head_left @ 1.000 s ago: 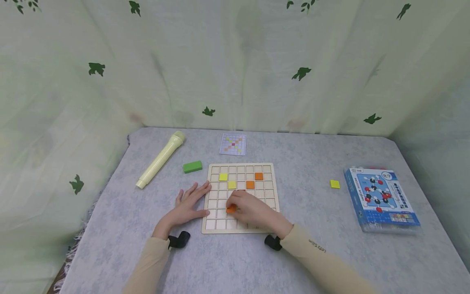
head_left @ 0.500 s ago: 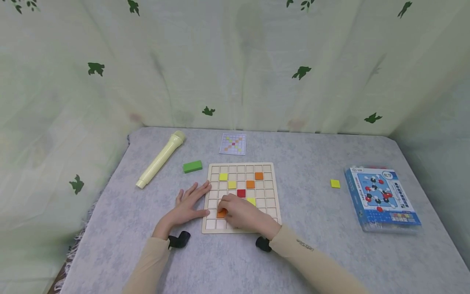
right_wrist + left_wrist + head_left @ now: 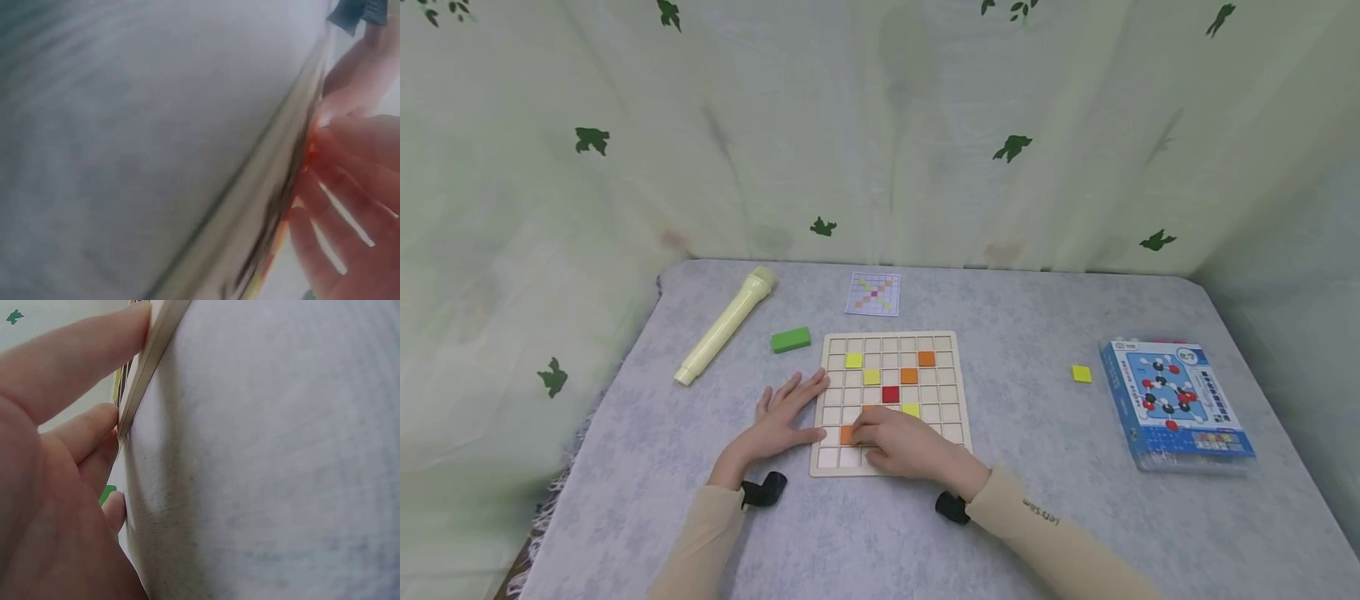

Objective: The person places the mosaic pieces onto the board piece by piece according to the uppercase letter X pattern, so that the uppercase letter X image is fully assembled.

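A wooden grid board (image 3: 953,390) lies on the table, its square cells holding coloured tiles in crossing diagonals. My right hand (image 3: 904,446) is over the lower left of the board, fingertips right at an orange tile (image 3: 846,435) that sits in a cell. Its fingers look extended and slightly spread in the right wrist view. Another orange tile (image 3: 868,408) is partly hidden behind this hand. Above it are a red tile (image 3: 891,394), two yellow tiles and two more orange ones. My left hand (image 3: 781,421) is spread, fingertips and thumb touching the board's left edge.
A pattern card (image 3: 873,294) lies behind the board. To the left are a green block (image 3: 791,340) and a pale yellow toy microphone (image 3: 725,327). A loose yellow tile (image 3: 1081,374) and a blue molecule-model box (image 3: 1177,400) lie to the right.
My right hand shifted left and down with the orange tile, which now sits in a lower-left cell, then drew slightly back right. The red tile came into view. My left hand stayed put.
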The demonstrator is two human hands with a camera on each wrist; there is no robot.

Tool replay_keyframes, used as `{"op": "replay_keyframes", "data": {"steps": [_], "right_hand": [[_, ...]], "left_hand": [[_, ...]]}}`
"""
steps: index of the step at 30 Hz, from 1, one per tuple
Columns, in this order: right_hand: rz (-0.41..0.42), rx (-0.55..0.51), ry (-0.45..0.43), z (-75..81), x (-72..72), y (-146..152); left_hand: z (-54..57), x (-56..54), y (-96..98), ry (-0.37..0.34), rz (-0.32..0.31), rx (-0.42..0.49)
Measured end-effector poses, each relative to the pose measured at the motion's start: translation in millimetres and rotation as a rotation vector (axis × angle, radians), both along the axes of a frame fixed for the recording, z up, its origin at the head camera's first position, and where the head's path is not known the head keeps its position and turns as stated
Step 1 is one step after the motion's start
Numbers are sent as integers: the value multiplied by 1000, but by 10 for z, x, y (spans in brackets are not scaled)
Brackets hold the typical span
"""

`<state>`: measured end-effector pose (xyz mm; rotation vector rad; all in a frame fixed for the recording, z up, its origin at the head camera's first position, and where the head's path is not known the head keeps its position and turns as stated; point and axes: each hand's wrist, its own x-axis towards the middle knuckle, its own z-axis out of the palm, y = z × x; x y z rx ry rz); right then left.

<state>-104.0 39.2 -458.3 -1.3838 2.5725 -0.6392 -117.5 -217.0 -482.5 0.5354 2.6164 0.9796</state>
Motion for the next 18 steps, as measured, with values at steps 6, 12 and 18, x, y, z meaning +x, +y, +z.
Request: {"op": "replay_keyframes", "data": {"steps": [6, 12, 18], "right_hand": [[-67, -15, -53, 73, 24, 88], [-341, -177, -116, 72, -153, 688], [-683, -219, -94, 7, -301, 1564]], "left_hand": [[-3, -9, -5, 20, -8, -4], [15, -1, 13, 18, -9, 5], [6, 0, 14, 26, -5, -5]]}}
